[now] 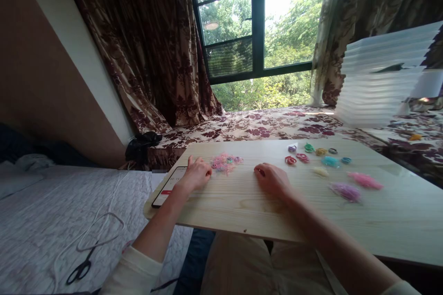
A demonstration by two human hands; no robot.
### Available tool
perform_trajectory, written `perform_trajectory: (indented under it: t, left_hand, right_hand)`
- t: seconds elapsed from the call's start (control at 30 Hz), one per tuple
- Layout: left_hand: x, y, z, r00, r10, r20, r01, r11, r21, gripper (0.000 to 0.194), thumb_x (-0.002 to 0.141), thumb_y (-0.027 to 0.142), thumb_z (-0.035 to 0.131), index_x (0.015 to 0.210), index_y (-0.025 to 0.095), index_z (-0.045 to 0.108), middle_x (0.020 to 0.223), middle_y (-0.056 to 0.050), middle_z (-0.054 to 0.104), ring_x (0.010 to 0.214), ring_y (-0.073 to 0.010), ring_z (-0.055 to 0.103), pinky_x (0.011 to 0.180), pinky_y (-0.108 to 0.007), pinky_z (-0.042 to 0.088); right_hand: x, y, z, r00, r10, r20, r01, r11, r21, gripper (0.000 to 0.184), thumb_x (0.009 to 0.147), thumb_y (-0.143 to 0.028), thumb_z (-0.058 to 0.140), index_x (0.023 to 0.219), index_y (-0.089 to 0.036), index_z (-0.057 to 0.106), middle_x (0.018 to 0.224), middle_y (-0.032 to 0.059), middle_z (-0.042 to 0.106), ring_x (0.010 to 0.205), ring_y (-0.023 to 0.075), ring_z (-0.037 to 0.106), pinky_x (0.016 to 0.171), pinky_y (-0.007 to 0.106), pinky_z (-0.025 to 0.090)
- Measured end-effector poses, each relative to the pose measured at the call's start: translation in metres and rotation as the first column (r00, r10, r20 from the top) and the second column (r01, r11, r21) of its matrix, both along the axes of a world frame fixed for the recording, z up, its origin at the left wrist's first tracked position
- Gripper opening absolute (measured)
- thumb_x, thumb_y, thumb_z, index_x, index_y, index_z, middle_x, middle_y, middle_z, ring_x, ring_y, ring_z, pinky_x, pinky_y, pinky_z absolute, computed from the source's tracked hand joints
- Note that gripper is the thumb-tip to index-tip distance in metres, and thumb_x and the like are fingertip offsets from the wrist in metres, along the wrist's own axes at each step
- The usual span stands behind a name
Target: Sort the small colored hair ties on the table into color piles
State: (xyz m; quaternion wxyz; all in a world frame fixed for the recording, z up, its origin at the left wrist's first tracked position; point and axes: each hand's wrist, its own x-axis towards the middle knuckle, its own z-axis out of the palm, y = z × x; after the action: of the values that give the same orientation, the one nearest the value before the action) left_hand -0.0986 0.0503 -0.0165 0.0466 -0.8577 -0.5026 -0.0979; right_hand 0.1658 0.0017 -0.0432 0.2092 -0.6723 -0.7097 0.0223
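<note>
Cream sleeve [133, 269]: closest to us, lower left.
Left hand [196, 174]: curled just beside the pile; can't tell if it grips anything.
Mixed pile [226, 162]: small pinkish pieces, between the hands.
Right hand [274, 179]: fingers curled in, contents unclear.
Coloured bundles [330, 162]: colour sorting seems underway; next calls for a fine pinch.
Tabletop [238, 203]: pale wood.
Room: bedding [31, 226] left, window [258, 46] ahead.
</note>
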Motion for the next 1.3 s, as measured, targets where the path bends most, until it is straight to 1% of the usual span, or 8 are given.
perform_trajectory:
  t: [0.2, 0.33, 0.5, 0.77, 0.9, 1.0, 1.1, 1.3]
  left_hand:
    - [-0.006, -0.001, 0.004, 1.0, 0.0, 0.005, 0.0, 1.0, 0.025, 0.025, 0.076, 0.014, 0.05, 0.066, 0.024, 0.07, 0.076, -0.004, 0.07, 0.094, -0.0218, 0.057, 0.109, -0.054, 0.021]
    - [-0.007, 0.0, 0.005, 1.0, -0.019, -0.025, 0.02, 0.999, 0.031, 0.024, 0.075, 0.013, 0.051, 0.066, 0.025, 0.07, 0.075, -0.004, 0.07, 0.095, -0.0223, 0.057, 0.11, -0.056, 0.019]
    - [0.002, 0.003, 0.006, 0.998, -0.051, -0.034, 0.051, 0.999, 0.018, 0.023, 0.073, 0.012, 0.052, 0.064, 0.023, 0.07, 0.073, -0.004, 0.069, 0.095, -0.0229, 0.058, 0.112, -0.057, 0.014]
    - [0.013, 0.002, 0.01, 0.994, -0.049, -0.102, 0.05, 0.999, 0.007, 0.021, 0.073, 0.01, 0.05, 0.062, 0.02, 0.065, 0.075, -0.005, 0.069, 0.092, -0.0221, 0.058, 0.113, -0.056, 0.015]
    - [0.017, -0.001, 0.007, 0.998, -0.058, -0.039, 0.058, 0.998, -0.005, 0.018, 0.075, 0.012, 0.05, 0.064, 0.02, 0.063, 0.077, -0.005, 0.068, 0.094, -0.0216, 0.058, 0.113, -0.055, 0.014]
    - [0.032, -0.003, 0.004, 0.996, -0.075, 0.055, 0.075, 0.997, -0.001, 0.016, 0.075, 0.014, 0.051, 0.067, 0.019, 0.063, 0.081, -0.005, 0.069, 0.095, -0.0213, 0.058, 0.112, -0.053, 0.018]
    - [0.058, -0.004, -0.003, 0.984, -0.097, 0.152, 0.095, 0.995, 0.022, 0.016, 0.076, 0.015, 0.051, 0.069, 0.02, 0.064, 0.083, -0.005, 0.068, 0.098, -0.0214, 0.058, 0.111, -0.052, 0.021]
    - [0.098, -0.003, -0.016, 0.965, -0.094, 0.245, 0.07, 0.992, 0.105, 0.014, 0.075, 0.014, 0.053, 0.069, 0.019, 0.065, 0.081, -0.007, 0.066, 0.093, -0.0209, 0.059, 0.108, -0.045, 0.03]
  right_hand:
    - [0.001, 0.0, 0.0, 1.0, 0.005, 0.014, -0.005, 1.0, -0.001, 0.031, 0.09, -0.028, 0.039, 0.097, -0.023, 0.069, 0.105, 0.0043, 0.07, 0.091, 0.0175, 0.063, 0.069, 0.025, 0.036]
    - [0.001, 0.0, -0.001, 1.0, 0.003, 0.005, -0.003, 1.0, 0.01, 0.031, 0.09, -0.028, 0.039, 0.097, -0.022, 0.069, 0.104, 0.004, 0.071, 0.091, 0.018, 0.063, 0.069, 0.026, 0.036]
    - [0.001, 0.0, -0.001, 1.0, 0.005, 0.001, -0.005, 1.0, 0.008, 0.033, 0.09, -0.028, 0.038, 0.095, -0.022, 0.07, 0.103, 0.0048, 0.071, 0.09, 0.0188, 0.064, 0.069, 0.027, 0.036]
    - [0.001, 0.001, -0.002, 1.0, -0.005, 0.005, 0.005, 1.0, 0.017, 0.032, 0.09, -0.028, 0.039, 0.094, -0.023, 0.07, 0.101, 0.0037, 0.071, 0.089, 0.0173, 0.064, 0.067, 0.026, 0.035]
    - [0.001, 0.001, -0.003, 1.0, -0.012, 0.003, 0.012, 1.0, 0.011, 0.03, 0.09, -0.029, 0.041, 0.094, -0.023, 0.07, 0.101, 0.003, 0.071, 0.088, 0.0161, 0.063, 0.067, 0.025, 0.034]
    - [0.001, 0.001, -0.003, 1.0, -0.013, 0.0, 0.013, 1.0, 0.008, 0.03, 0.09, -0.03, 0.041, 0.094, -0.024, 0.07, 0.102, 0.0031, 0.071, 0.088, 0.0161, 0.063, 0.067, 0.025, 0.034]
    - [0.001, 0.0, -0.001, 1.0, -0.011, -0.012, 0.011, 1.0, 0.002, 0.029, 0.09, -0.028, 0.041, 0.095, -0.024, 0.07, 0.103, 0.0031, 0.07, 0.089, 0.0161, 0.063, 0.067, 0.025, 0.035]
    - [-0.001, -0.004, 0.001, 0.999, 0.015, -0.041, -0.014, 0.999, 0.029, 0.027, 0.088, -0.027, 0.044, 0.095, -0.024, 0.07, 0.095, 0.0023, 0.07, 0.085, 0.0151, 0.063, 0.068, 0.025, 0.037]
